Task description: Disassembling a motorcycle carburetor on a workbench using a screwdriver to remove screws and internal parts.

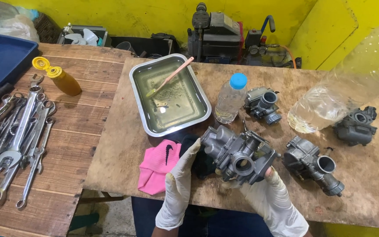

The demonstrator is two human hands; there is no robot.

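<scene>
The grey cast-metal carburettor (237,158) with the round open bore sits lifted just above the front edge of the worn plywood desk (365,184), held between both white-gloved hands — its long axis runs from about ten o'clock to four o'clock, bore facing the camera. The left hand (180,186) meets it from eight o'clock, fingers (191,151) closed against its left end. The right hand (272,197) cups it from five o'clock, fingers clamped under the body. Both are equally near. A pink cloth (156,166) lies at nine o'clock, just beside the left hand.
</scene>
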